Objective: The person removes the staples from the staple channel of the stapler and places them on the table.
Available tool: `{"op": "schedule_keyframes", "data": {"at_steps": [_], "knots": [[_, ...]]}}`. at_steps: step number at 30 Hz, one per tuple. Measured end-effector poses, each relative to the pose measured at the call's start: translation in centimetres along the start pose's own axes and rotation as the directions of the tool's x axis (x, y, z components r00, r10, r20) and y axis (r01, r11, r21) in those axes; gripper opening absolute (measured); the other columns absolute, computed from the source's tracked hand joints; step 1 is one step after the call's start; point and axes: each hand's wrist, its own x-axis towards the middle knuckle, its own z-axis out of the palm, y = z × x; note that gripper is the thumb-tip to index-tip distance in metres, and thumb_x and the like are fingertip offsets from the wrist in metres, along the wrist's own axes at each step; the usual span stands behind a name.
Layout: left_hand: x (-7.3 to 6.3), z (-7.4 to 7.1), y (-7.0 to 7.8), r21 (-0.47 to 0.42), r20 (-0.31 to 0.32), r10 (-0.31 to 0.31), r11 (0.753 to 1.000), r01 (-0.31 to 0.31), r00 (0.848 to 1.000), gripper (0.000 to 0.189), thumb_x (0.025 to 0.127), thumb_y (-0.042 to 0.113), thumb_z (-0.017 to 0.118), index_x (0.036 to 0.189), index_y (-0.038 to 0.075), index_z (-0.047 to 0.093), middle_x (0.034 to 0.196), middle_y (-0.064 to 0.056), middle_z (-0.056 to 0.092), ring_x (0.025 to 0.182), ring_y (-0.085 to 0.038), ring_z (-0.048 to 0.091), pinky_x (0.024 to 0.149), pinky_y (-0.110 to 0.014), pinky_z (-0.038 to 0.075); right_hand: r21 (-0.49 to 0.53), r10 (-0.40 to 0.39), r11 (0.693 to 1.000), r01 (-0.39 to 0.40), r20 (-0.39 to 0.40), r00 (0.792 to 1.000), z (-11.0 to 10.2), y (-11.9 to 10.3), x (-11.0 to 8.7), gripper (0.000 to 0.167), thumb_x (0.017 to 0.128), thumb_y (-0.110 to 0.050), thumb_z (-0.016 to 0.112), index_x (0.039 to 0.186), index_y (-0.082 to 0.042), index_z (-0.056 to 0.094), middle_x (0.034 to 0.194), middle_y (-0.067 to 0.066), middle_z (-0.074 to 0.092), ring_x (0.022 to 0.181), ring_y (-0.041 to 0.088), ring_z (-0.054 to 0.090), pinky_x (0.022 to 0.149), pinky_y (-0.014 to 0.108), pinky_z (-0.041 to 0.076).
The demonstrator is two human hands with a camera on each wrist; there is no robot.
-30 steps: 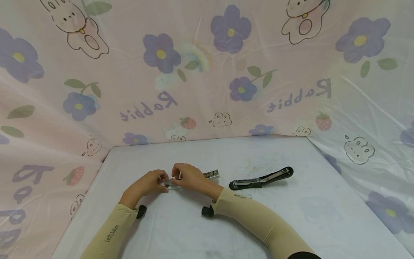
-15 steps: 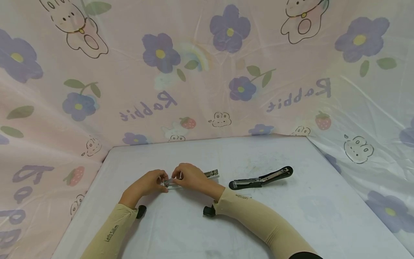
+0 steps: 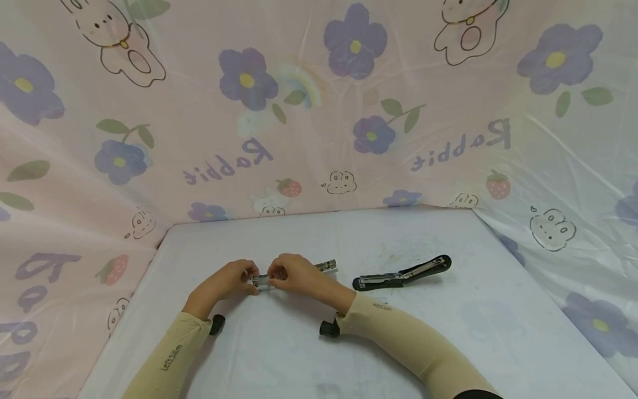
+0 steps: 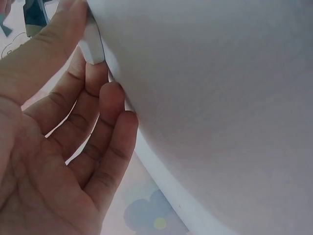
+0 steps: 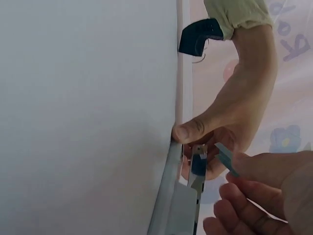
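A white stapler (image 3: 326, 267) lies opened out on the table, partly hidden by the hands. My left hand (image 3: 229, 281) holds its left end between thumb and fingers; the left wrist view shows the white tip of the stapler (image 4: 93, 44) there. My right hand (image 3: 295, 272) is over the stapler's middle. Between its thumb and fingertips it pinches a short silvery strip of staples (image 5: 226, 159), which in the right wrist view sits beside the stapler's metal magazine (image 5: 198, 169), apart from it.
To the right lies a black stapler (image 3: 401, 274), also opened out, its metal rail showing. A small, pale strip (image 3: 381, 300) is on the white table (image 3: 279, 354) by the right sleeve. A printed curtain (image 3: 309, 122) encloses the table's back and sides.
My right hand has shifted slightly to the right along the stapler, its forearm moving with it. My left hand keeps its hold on the stapler's end. The black stapler has not moved.
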Motion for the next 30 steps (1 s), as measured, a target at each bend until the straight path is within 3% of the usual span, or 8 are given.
{"op": "schedule_keyframes", "data": {"at_steps": [11,30], "knots": [[0.0,0.0,-0.3,0.014,-0.005,0.016,1.000,-0.016,1.000,0.035,0.083,0.014,0.094,0.104,0.007,0.067,0.097,-0.002,0.063,0.094,-0.023,0.058,0.086,-0.043,0.050,-0.034,-0.023,0.999,0.024,0.045,0.999,0.8,0.0,-1.3,0.009,0.100,-0.020,0.080,0.105,-0.013,0.078,0.091,-0.009,0.067,0.081,-0.001,0.058,0.074,0.015,0.050],[0.1,0.1,-0.3,-0.014,-0.005,0.011,1.000,-0.011,1.000,0.034,0.084,0.013,0.094,0.104,0.008,0.067,0.094,-0.002,0.061,0.087,-0.019,0.054,0.080,-0.039,0.046,-0.116,0.038,0.993,-0.025,0.112,0.993,1.9,-0.2,-2.0,0.009,0.097,-0.020,0.083,0.099,-0.015,0.076,0.084,-0.011,0.064,0.076,-0.001,0.056,0.070,0.015,0.047]]}}
